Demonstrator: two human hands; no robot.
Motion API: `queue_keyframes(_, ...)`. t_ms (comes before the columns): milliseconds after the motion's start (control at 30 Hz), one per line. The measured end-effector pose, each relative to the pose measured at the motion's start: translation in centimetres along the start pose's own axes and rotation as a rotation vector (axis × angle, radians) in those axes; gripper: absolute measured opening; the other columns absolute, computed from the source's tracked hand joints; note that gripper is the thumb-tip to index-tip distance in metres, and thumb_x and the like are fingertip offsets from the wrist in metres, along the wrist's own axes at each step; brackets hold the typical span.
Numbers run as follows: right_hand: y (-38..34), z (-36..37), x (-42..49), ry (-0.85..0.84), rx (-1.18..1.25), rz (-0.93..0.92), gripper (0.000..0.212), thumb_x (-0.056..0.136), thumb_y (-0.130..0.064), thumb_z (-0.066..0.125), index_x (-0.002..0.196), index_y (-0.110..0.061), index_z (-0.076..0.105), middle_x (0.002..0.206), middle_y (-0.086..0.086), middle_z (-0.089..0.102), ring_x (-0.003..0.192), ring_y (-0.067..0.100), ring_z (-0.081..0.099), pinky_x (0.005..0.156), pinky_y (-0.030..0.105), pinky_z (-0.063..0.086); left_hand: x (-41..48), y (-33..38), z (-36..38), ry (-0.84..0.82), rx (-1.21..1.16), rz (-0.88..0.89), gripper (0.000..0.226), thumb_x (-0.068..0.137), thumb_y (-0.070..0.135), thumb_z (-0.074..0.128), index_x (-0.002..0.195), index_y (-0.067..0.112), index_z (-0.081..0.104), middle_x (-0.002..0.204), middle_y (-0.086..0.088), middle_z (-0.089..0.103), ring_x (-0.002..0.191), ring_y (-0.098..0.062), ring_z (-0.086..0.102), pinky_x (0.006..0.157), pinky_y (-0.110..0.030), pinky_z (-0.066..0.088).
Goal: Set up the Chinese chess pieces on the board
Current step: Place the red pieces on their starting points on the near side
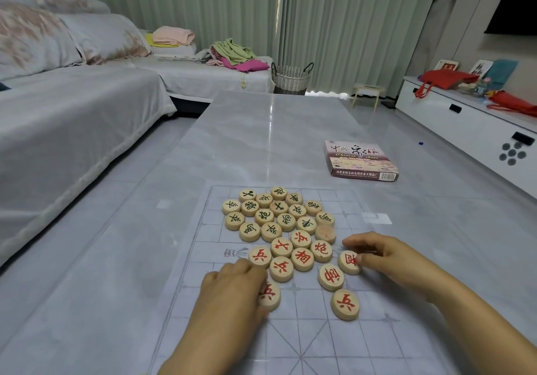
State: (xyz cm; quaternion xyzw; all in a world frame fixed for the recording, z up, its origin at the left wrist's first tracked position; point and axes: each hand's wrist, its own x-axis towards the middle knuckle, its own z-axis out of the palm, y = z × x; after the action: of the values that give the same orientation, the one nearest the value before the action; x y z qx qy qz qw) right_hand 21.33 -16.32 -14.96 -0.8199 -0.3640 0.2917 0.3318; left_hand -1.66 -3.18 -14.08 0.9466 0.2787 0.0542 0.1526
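Observation:
A thin translucent chess board sheet (305, 331) lies on the grey table. Several round wooden pieces with green characters (279, 214) are bunched at its far half, and several with red characters (302, 258) sit nearer me. My left hand (232, 290) lies curled over a red piece (270, 296) at the cluster's near left, fingers on it. My right hand (386, 258) pinches a red piece (348, 262) at the cluster's right edge. Two more red pieces (331, 277) (345, 304) lie apart just below it.
The chess set's box (360, 161) lies on the table beyond the board, to the right. A sofa (72, 118) runs along the left. A white low cabinet (470, 124) with red bags stands on the right, and a wicker basket (290, 78) sits beyond the table.

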Motion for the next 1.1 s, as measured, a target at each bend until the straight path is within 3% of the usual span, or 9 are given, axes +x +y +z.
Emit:
queue_keyframes(233, -0.3, 0.6, -1.3, -0.023, -0.228, -0.060, 0.036, 0.088, -0.022, 0.061, 0.121, -0.030, 0.053, 0.111, -0.011, 0.048, 0.094, 0.001, 0.049, 0.076, 0.010, 0.041, 0.0, -2.1, -0.8, 0.114, -0.007, -0.143, 0.041, 0.090, 0.033, 0.050, 0.130, 0.033, 0.042, 0.134, 0.012, 0.044, 0.126, -0.012, 0.040, 0.100, -0.027, 0.030)
queue_keyframes(400, -1.6, 1.5, -2.0, 0.129, -0.418, -0.126, 0.036, 0.086, -0.040, 0.060, 0.120, -0.031, 0.053, 0.112, -0.012, 0.042, 0.111, 0.006, 0.043, 0.089, 0.019, 0.036, -0.1, -3.7, -1.4, 0.115, -0.031, -0.233, 0.041, 0.089, 0.034, 0.054, 0.128, 0.031, 0.044, 0.131, 0.009, 0.047, 0.122, -0.014, 0.044, 0.099, -0.028, 0.034)
queue_keyframes(567, -4.0, 3.5, -1.6, 0.115, -0.757, -0.164, 0.040, 0.078, -0.053, 0.060, 0.105, -0.024, 0.060, 0.112, -0.003, 0.047, 0.109, 0.017, 0.039, 0.091, 0.030, 0.034, -0.7, -4.3, -2.1, 0.101, -0.074, -0.274, 0.042, 0.088, 0.034, 0.058, 0.127, 0.030, 0.045, 0.129, 0.006, 0.050, 0.120, -0.017, 0.046, 0.100, -0.029, 0.037)
queue_keyframes(700, -6.0, 3.6, -3.6, 0.195, -0.740, -0.204, 0.038, 0.080, -0.053, 0.056, 0.106, -0.026, 0.060, 0.112, -0.003, 0.049, 0.107, 0.017, 0.041, 0.088, 0.030, 0.033, -1.2, -4.1, -2.5, 0.045, -0.100, -0.289, 0.043, 0.087, 0.032, 0.059, 0.127, 0.027, 0.047, 0.130, 0.003, 0.051, 0.120, -0.018, 0.048, 0.102, -0.034, 0.038)
queue_keyframes(767, -6.7, 3.9, -6.4, 0.202, -0.693, -0.272, 0.035, 0.083, -0.055, 0.050, 0.104, -0.028, 0.058, 0.106, -0.007, 0.052, 0.102, 0.013, 0.046, 0.081, 0.027, 0.039, -1.4, -4.1, -2.6, 0.032, -0.096, -0.282, 0.042, 0.087, 0.033, 0.059, 0.127, 0.026, 0.047, 0.130, 0.002, 0.051, 0.120, -0.019, 0.048, 0.102, -0.035, 0.038)
queue_keyframes(867, -6.2, 7.9, -10.7, 0.200, -0.782, -0.315, 0.037, 0.081, -0.061, 0.044, 0.093, -0.029, 0.057, 0.090, -0.011, 0.049, 0.083, 0.010, 0.045, 0.069, 0.026, 0.031, -1.6, -3.9, -2.6, 0.017, -0.090, -0.280, 0.041, 0.088, 0.032, 0.058, 0.127, 0.025, 0.047, 0.130, 0.001, 0.051, 0.120, -0.019, 0.047, 0.102, -0.036, 0.037)
queue_keyframes(967, -4.3, 11.6, -12.5, 0.237, -0.822, -0.239, 0.040, 0.066, -0.065, 0.040, 0.063, -0.030, 0.058, 0.061, -0.011, 0.048, 0.053, 0.005, 0.043, 0.055, 0.019, 0.028, -1.8, -3.7, -2.5, 0.003, -0.106, -0.272, 0.041, 0.088, 0.030, 0.059, 0.127, 0.024, 0.048, 0.130, 0.000, 0.051, 0.121, -0.020, 0.048, 0.103, -0.038, 0.037)
queue_keyframes(1100, -4.1, 11.8, -12.8, 0.281, -0.801, -0.255, 0.040, 0.061, -0.069, 0.037, 0.058, -0.033, 0.055, 0.055, -0.011, 0.047, 0.048, 0.003, 0.047, 0.048, 0.017, 0.026, -1.9, -3.6, -2.5, -0.014, -0.094, -0.272, 0.042, 0.087, 0.031, 0.060, 0.127, 0.024, 0.049, 0.129, 0.000, 0.052, 0.120, -0.019, 0.049, 0.102, -0.038, 0.038)
